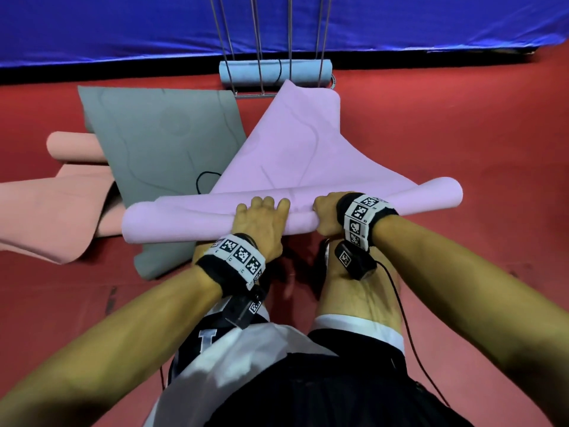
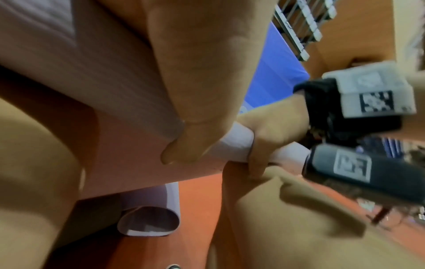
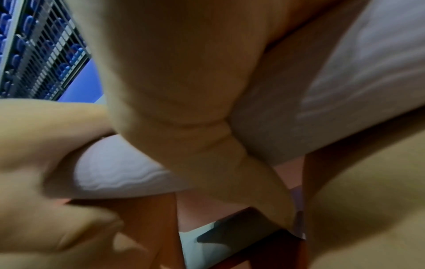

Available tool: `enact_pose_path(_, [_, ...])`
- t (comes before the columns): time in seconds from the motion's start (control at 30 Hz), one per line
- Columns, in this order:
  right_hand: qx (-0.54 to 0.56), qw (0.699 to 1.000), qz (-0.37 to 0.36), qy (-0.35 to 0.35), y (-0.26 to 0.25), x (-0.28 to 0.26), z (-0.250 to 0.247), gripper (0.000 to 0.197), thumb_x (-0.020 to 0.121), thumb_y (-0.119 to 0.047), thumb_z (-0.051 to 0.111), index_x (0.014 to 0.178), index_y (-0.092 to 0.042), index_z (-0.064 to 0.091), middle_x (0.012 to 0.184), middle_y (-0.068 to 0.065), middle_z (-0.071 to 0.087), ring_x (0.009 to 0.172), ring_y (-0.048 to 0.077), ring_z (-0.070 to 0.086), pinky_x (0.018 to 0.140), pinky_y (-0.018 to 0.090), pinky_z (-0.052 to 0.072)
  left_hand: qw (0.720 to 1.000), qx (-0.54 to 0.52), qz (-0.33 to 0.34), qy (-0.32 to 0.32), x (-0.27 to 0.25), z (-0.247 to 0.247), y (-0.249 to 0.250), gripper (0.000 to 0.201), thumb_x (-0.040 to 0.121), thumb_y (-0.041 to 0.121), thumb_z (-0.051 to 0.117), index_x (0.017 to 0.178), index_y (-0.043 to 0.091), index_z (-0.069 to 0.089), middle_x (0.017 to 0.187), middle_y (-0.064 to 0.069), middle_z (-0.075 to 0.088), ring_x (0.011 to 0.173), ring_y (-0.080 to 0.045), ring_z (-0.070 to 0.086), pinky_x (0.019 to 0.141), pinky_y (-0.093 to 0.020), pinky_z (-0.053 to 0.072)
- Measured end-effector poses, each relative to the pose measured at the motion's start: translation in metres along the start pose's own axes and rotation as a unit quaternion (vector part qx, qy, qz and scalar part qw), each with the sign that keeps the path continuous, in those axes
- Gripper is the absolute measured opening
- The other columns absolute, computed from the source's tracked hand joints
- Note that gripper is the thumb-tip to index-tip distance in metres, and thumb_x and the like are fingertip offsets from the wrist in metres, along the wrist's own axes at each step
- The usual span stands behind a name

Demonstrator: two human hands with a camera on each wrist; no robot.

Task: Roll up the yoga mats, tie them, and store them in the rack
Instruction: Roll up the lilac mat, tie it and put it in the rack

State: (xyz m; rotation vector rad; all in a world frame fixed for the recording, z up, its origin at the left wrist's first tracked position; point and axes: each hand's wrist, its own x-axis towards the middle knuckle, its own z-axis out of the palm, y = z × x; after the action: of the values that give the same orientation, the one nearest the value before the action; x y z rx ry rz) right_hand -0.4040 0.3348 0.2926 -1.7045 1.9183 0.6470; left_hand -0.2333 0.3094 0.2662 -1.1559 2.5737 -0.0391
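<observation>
A lilac yoga mat (image 1: 286,149) lies across the red floor, its near end rolled into a loose tube (image 1: 184,220). My left hand (image 1: 261,218) grips the middle of the tube, fingers over the top and thumb (image 2: 190,138) underneath. Just to its right, my right hand (image 1: 326,215) is wrapped round the same tube (image 3: 128,172), thumb (image 3: 230,163) below. The tube's open left end (image 2: 149,222) hangs just above the floor. A light blue rolled mat (image 1: 274,72), tied with a black cord, lies in the wire rack (image 1: 261,41) beyond.
A flat grey mat (image 1: 160,143) lies under the lilac one on the left, with a black cord (image 1: 206,180) on it. A salmon mat (image 1: 61,208), partly rolled, lies further left. A blue tarp wall (image 1: 123,26) closes the back. My knees are beneath the tube.
</observation>
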Motion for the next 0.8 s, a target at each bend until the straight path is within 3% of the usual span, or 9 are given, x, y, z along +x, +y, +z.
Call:
enact_pose_path(0.07, [-0.001, 1.0, -0.003, -0.011, 0.001, 0.004, -0.002, 0.011, 0.084, -0.023, 0.059, 0.094, -0.019, 0.055, 0.088, 0.008, 0.06, 0.08, 0.029, 0.061, 0.072, 0.032, 0.051, 1.0, 0.016, 0.007, -0.009, 0.0, 0.002, 0.0, 0.061, 0.077, 0.023, 0.068, 0.129, 0.022, 0.035, 0.12, -0.006, 0.057, 0.111, -0.032, 0.054, 0.083, -0.042, 0.041])
enact_pose_path(0.2, [-0.007, 1.0, -0.011, -0.008, -0.003, 0.01, -0.002, 0.016, 0.08, -0.026, 0.06, 0.095, -0.02, 0.057, 0.094, 0.01, 0.068, 0.08, 0.03, 0.064, 0.073, 0.034, 0.055, 0.997, -0.012, 0.028, -0.069, 0.013, -0.005, -0.008, 0.045, 0.08, 0.014, 0.062, 0.122, 0.018, 0.045, 0.109, -0.011, 0.066, 0.099, -0.037, 0.065, 0.072, -0.038, 0.041])
enact_pose_path(0.33, [-0.022, 0.999, 0.0, 0.045, -0.002, 0.008, 0.003, 0.03, 0.081, -0.026, 0.064, 0.109, -0.017, 0.063, 0.104, 0.008, 0.068, 0.083, 0.028, 0.064, 0.078, 0.036, 0.057, 0.993, -0.061, 0.036, -0.095, 0.025, -0.012, -0.016, 0.034, 0.074, 0.019, 0.065, 0.106, 0.022, 0.055, 0.097, -0.007, 0.063, 0.085, -0.033, 0.061, 0.068, -0.034, 0.043])
enact_pose_path(0.4, [-0.028, 0.996, 0.007, 0.084, -0.002, 0.007, 0.007, 0.041, 0.083, -0.027, 0.066, 0.123, -0.019, 0.057, 0.114, 0.006, 0.064, 0.097, 0.029, 0.064, 0.079, 0.037, 0.051, 0.991, -0.079, 0.037, -0.106, 0.03, -0.011, -0.018, 0.032, 0.073, 0.019, 0.066, 0.102, 0.024, 0.055, 0.092, -0.004, 0.059, 0.079, -0.03, 0.057, 0.066, -0.032, 0.043])
enact_pose_path(0.47, [-0.053, 0.992, 0.011, 0.118, -0.004, 0.006, 0.016, 0.053, 0.082, -0.027, 0.068, 0.131, -0.02, 0.05, 0.123, 0.005, 0.059, 0.112, 0.031, 0.059, 0.088, 0.042, 0.045, 0.989, -0.099, 0.037, -0.108, 0.036, -0.009, -0.021, 0.032, 0.072, 0.018, 0.066, 0.103, 0.023, 0.058, 0.093, -0.005, 0.063, 0.078, -0.029, 0.058, 0.066, -0.032, 0.046])
enact_pose_path(0.57, [-0.102, 0.979, 0.019, 0.175, -0.01, 0.006, 0.026, 0.062, 0.082, -0.023, 0.067, 0.138, -0.019, 0.041, 0.13, 0.006, 0.057, 0.122, 0.032, 0.053, 0.11, 0.053, 0.03, 0.985, -0.13, 0.033, -0.109, 0.042, -0.008, -0.025, 0.03, 0.072, 0.016, 0.067, 0.099, 0.025, 0.058, 0.095, -0.003, 0.066, 0.077, -0.025, 0.057, 0.067, -0.03, 0.046])
enact_pose_path(0.73, [-0.097, 0.983, 0.016, 0.154, -0.011, 0.013, 0.017, 0.035, 0.09, -0.022, 0.059, 0.125, -0.019, 0.053, 0.122, 0.003, 0.067, 0.113, 0.026, 0.063, 0.101, 0.038, 0.037, 0.988, -0.11, 0.026, -0.106, 0.037, -0.006, -0.021, 0.035, 0.074, 0.015, 0.064, 0.108, 0.02, 0.059, 0.101, -0.008, 0.068, 0.079, -0.028, 0.059, 0.068, -0.032, 0.05])
enact_pose_path(0.8, [-0.1, 0.987, 0.013, 0.125, -0.014, 0.017, 0.013, 0.033, 0.09, -0.028, 0.061, 0.122, -0.022, 0.057, 0.118, 0.001, 0.068, 0.108, 0.023, 0.066, 0.092, 0.036, 0.042, 0.993, -0.076, 0.018, -0.094, 0.032, -0.003, -0.017, 0.045, 0.077, 0.017, 0.064, 0.12, 0.018, 0.053, 0.112, -0.011, 0.062, 0.093, -0.033, 0.063, 0.07, -0.035, 0.047])
